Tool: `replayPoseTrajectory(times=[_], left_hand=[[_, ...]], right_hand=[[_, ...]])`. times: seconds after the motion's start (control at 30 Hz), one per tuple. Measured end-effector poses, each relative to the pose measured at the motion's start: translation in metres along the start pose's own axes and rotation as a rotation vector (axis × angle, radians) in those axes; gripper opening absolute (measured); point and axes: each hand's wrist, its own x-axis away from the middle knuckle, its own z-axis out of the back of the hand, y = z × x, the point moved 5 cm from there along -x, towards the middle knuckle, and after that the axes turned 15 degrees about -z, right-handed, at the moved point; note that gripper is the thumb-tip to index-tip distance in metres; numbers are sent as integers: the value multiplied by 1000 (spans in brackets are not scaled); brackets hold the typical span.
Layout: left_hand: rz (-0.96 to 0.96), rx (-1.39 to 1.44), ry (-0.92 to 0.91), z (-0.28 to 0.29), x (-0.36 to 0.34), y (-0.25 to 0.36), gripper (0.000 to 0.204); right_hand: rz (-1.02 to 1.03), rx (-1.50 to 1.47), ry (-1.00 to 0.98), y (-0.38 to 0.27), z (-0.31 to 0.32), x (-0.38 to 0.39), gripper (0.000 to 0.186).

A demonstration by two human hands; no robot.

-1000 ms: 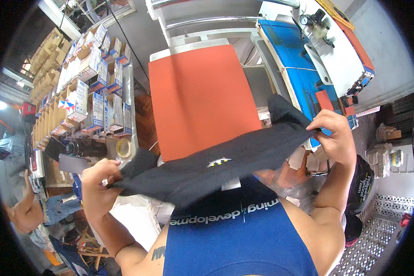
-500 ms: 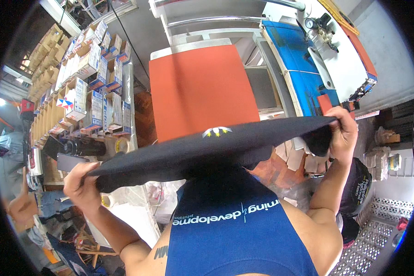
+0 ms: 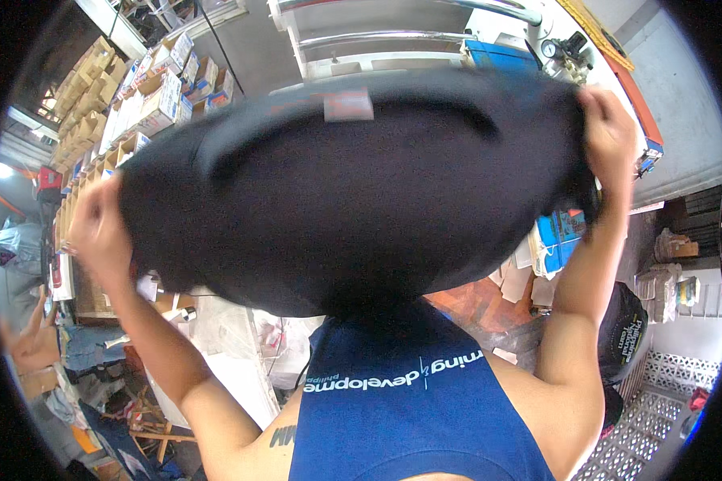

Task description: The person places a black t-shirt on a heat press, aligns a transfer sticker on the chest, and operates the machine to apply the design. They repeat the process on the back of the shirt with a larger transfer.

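A black shirt (image 3: 345, 216) is stretched wide in the air between my two hands, bulging and smeared by motion. Its curved neckline runs along the upper part, with a pale label (image 3: 349, 106) at the middle. On one side my left hand (image 3: 100, 224), blurred, is closed on the shirt's edge. My right hand (image 3: 608, 136) grips the opposite edge, higher up and farther away. The cloth hides the orange-red board of the press behind it; only the white metal frame (image 3: 385, 36) shows beyond.
Stacked boxes (image 3: 148, 112) fill the left side. At the right stand a blue-covered board (image 3: 501, 54) and a white machine housing with a pressure gauge (image 3: 549, 50). White sheeting (image 3: 217, 361) lies below my left arm. Another person (image 3: 36, 345) is at the far left.
Both hands have risen and moved farther apart, lifting the shirt away from me. Its broad side now spreads open across the orange-red board, and the small printed emblem is out of sight.
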Motion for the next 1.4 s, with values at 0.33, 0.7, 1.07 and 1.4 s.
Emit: replayPoseTrajectory(times=[0.33, 0.7, 1.07, 1.4], left_hand=[[401, 201, -596, -320, 19, -81, 20], [858, 682, -87, -439, 22, -139, 21], [-389, 282, -322, -463, 19, 74, 34], [-164, 38, -525, -471, 15, 21, 46]], right_hand=[[-775, 49, -537, 90, -319, -35, 21], [-748, -38, -308, 133, -440, -87, 24], [146, 44, -430, -42, -463, 22, 41], [-119, 325, -464, 0, -466, 1, 65]])
